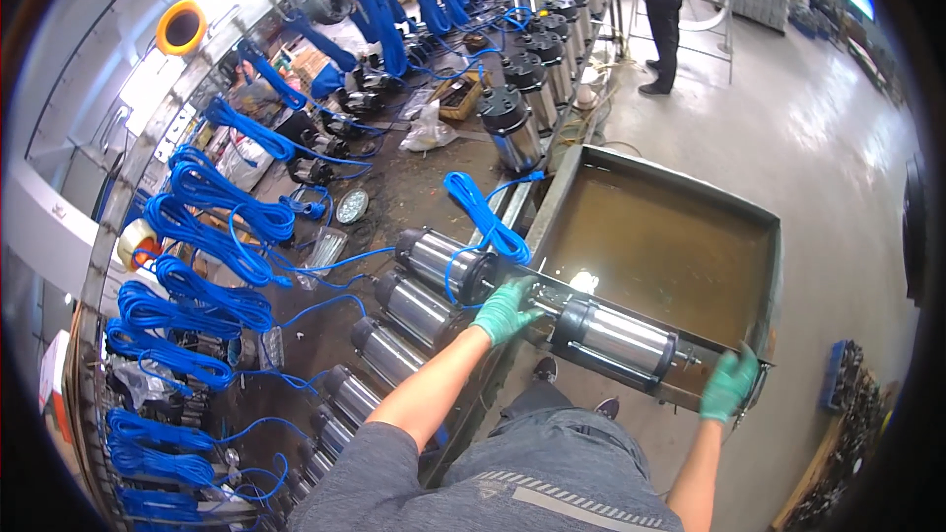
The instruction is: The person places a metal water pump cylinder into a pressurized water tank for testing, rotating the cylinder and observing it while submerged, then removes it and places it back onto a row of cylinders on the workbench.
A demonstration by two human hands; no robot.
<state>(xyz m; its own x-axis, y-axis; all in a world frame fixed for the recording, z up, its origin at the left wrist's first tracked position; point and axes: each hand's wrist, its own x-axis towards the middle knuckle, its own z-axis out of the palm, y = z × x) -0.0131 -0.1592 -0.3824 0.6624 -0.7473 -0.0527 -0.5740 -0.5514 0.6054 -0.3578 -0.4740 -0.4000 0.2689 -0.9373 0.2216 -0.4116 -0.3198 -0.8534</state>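
Note:
A shiny steel pump cylinder (623, 337) with dark end caps lies across the near edge of a metal water tank (673, 177). My left hand (505, 312), in a green glove, is closed around the narrow metal end at the cylinder's left. Just beyond that hand lies another steel motor cylinder (436, 256) with a black cap, a coiled blue cable (485, 219) by it. My right hand (727, 384), also gloved in green, is near the tank's right corner, past the cylinder's short shaft. Motion smears its fingers, and I cannot tell whether it touches anything.
Several steel motors (387, 350) line the bench at left, wired to hanging blue cable coils (202, 296). Upright pumps (510, 128) stand in a row at the back. A person in dark clothes (662, 15) stands beyond the tank. A blue crate (840, 374) sits on the right floor.

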